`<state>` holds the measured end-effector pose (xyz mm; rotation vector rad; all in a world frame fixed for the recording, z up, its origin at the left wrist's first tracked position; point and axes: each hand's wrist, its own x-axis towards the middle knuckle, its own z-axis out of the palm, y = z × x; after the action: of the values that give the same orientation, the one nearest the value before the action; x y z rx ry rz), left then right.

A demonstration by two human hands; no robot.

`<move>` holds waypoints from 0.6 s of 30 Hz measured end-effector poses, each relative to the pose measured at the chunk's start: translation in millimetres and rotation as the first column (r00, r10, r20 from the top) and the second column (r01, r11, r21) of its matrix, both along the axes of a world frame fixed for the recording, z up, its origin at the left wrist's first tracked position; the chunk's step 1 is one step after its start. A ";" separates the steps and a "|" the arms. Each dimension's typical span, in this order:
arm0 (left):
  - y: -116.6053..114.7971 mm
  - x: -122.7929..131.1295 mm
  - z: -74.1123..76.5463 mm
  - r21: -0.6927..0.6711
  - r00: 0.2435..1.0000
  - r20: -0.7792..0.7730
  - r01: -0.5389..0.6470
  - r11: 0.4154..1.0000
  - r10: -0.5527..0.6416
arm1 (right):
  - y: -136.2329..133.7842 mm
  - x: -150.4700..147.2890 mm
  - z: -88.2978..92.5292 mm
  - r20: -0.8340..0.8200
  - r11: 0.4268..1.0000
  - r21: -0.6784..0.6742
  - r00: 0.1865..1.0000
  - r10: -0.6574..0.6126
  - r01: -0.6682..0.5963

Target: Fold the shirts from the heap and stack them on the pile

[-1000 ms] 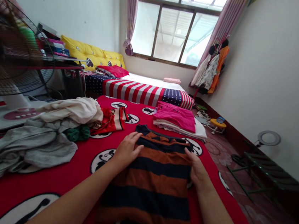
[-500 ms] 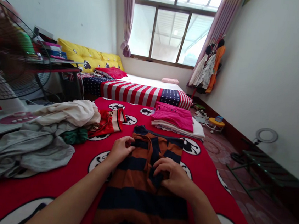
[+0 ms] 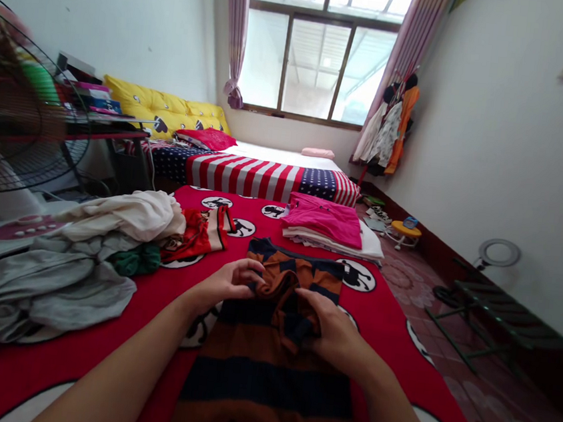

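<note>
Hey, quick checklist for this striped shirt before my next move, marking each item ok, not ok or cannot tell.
1. Both hands on the shirt: left hand and right hand are on the orange-and-navy striped shirt: ok.
2. Shirt smooth between the hands: fabric bunched there: not ok.
3. Shirt's lower part flat on the red blanket: ok.
4. Shirt apart from the gray clothes pile: red blanket shows between them: ok.
5. Shirt apart from the folded pink stack: too close to tell: cannot tell.
6. Bottom hem straight: beyond the view: cannot tell.
</note>
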<state>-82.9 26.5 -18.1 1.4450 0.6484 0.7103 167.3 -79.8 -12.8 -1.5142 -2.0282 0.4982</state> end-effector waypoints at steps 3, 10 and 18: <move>-2.7 -8.1 7.6 0.129 0.956 -0.235 0.212 0.969 -0.178 | -1.9 3.1 3.3 0.052 0.995 -0.007 0.994 0.096 -0.096; -0.4 -16.8 14.0 0.341 0.887 -0.425 0.343 0.875 -0.182 | -3.3 8.4 8.7 -0.042 0.993 -0.057 0.994 0.099 -0.101; -8.4 -26.0 24.2 -0.038 0.808 -0.251 0.541 0.840 -0.533 | -17.5 22.7 24.3 -0.323 0.832 -0.492 0.941 0.100 -0.258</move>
<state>-108.9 18.1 6.1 1.6667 0.3807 0.0880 190.0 -97.3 11.4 -1.4312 -1.8950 1.3707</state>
